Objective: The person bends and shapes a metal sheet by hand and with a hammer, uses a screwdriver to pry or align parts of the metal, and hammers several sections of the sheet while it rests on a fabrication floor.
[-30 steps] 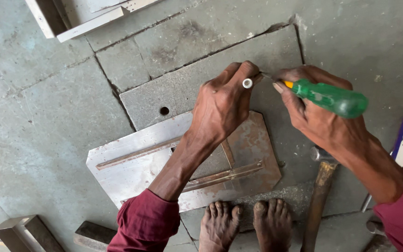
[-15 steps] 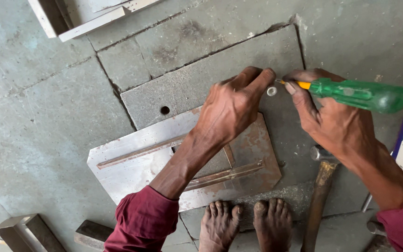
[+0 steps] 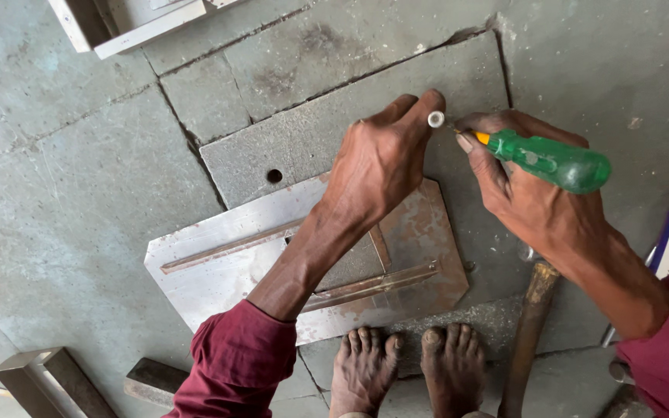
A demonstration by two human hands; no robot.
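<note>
The stone floor [image 3: 79, 193] carries a flat metal plate [image 3: 218, 271] with 2 raised strips, lying just in front of the person's 2 bare feet [image 3: 408, 364]. A wooden hammer handle [image 3: 526, 340] lies beside the right foot. The left hand [image 3: 381, 166] reaches over the plate and pinches a small white plug [image 3: 435, 119] between its fingertips. The right hand [image 3: 520, 190] is wrapped around a green-handled screwdriver [image 3: 555, 159]; its long axis runs nearly level, handle out to the right, tip pointing left toward the plug, just beside it.
</note>
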